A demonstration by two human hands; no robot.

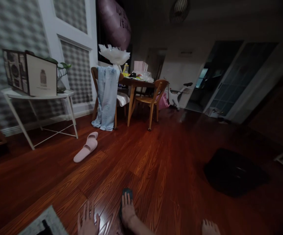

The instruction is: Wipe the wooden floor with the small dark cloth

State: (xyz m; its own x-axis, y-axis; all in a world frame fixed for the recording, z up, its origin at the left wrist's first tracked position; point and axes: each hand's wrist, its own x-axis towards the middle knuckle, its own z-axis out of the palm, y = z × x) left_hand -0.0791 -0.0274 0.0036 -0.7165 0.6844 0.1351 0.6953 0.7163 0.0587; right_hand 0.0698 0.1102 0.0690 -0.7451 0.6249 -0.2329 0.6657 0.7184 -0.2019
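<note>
In the head view, the right hand (128,209) is laid palm down over a dark, slipper-like object (127,190) on the wood floor (156,182). Its fingers are held straight along the top, perhaps so that the object is pressed or steadied; whether it is also gripped underneath cannot be told. The object lies directly beneath this hand, its rounded end shown at 12 o'clock past the fingertips, and a dark edge is seen at 9 o'clock.

The left hand (88,223) is found at 8 o'clock from the right, with nothing held and its fingers spread, possibly for balance. A grey flat panel (50,217) is placed at 9 o'clock from it. At 11 o'clock from the right hand a pink slide slipper (85,152) is left on the floor; beyond, light-blue jeans (104,101) are draped over a wooden chair (94,76), presumably for keeping or airing. A bare foot (209,227) is seen towards 4 o'clock.
</note>
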